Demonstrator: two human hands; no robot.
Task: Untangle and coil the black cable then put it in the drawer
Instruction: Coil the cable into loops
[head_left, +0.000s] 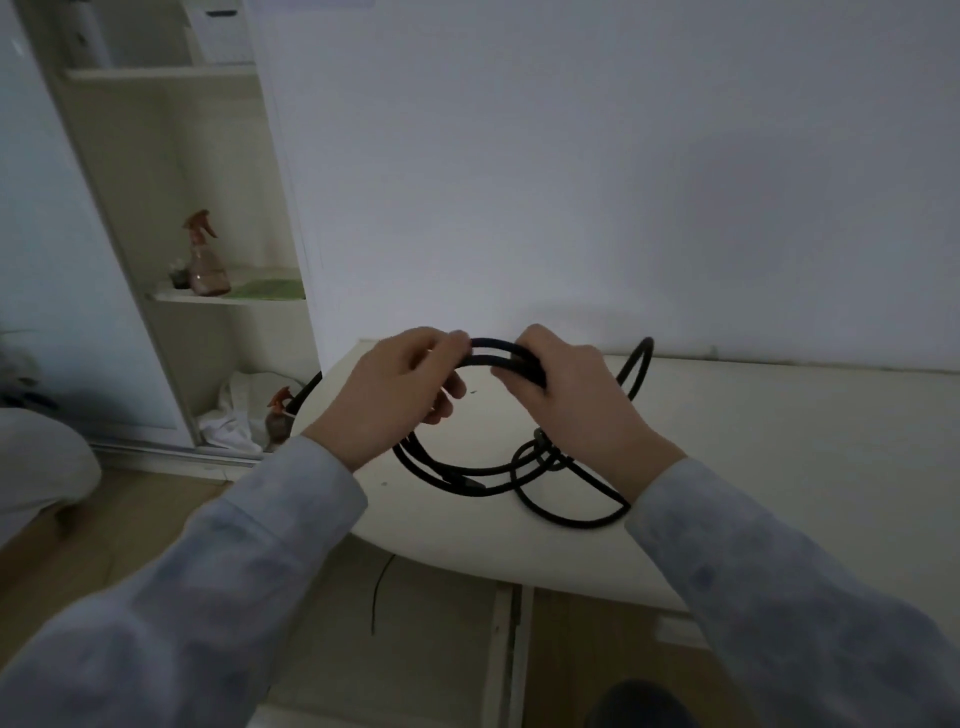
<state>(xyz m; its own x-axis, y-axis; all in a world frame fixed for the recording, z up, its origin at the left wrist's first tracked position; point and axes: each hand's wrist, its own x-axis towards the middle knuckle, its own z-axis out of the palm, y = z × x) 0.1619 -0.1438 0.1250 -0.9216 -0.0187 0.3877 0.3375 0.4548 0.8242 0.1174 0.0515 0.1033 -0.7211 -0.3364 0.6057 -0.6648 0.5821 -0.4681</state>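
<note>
The black cable (493, 351) forms a loop of a few turns held up over the white table (753, 441). My left hand (387, 397) grips the loop's upper left side. My right hand (576, 395) pinches the same strands at the upper right. The lower turns rest on the table top, with a small knotted tangle (540, 452) near my right wrist. One stretch of cable arcs up behind my right hand (641, 358), and another runs off the table's left edge (306, 392). No drawer is clearly visible.
A white shelf unit (171, 291) stands at the left, with a brown spray bottle (205, 257) on a shelf and white cloth (234, 415) below. The white wall lies right behind the table. A thin dark wire (382, 587) hangs under the table's front edge, above the wooden floor.
</note>
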